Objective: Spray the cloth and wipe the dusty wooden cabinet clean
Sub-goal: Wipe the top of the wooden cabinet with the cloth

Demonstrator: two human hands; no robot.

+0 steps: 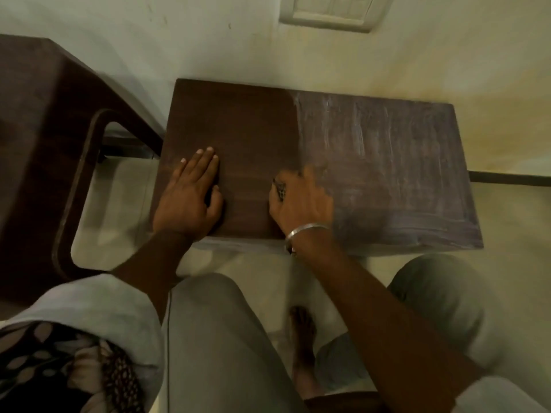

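Two zones show on the cabinet (387, 162) top: the left half is dark and wiped, the right half grey w/ dust streaks.

Far left, a dark chair (44, 129) stands just beside the cabinet, clear of both hands.

Left hand (190, 195): flat, fingers straight and close together, pressing the wiped zone near the front edge.

Right hand (301, 201): motion-blurred, at the clean/dusty boundary. Cannot tell whether the fingers are spread or gripping. A dark patterned scrap (280, 189) at its thumb side may be the cloth — not confirmed. Spray bottle not in view.

Probable faults:
1. Left palm on wiped wood – may leave prints.
2. Dust-loaded cloth dragged leftward – may smear dust back over the clean zone.
3. Cloth too dry – more streaks, as on the right half.
4. Bangle (307, 231) on the right wrist – may scrape the front edge on a low stroke.
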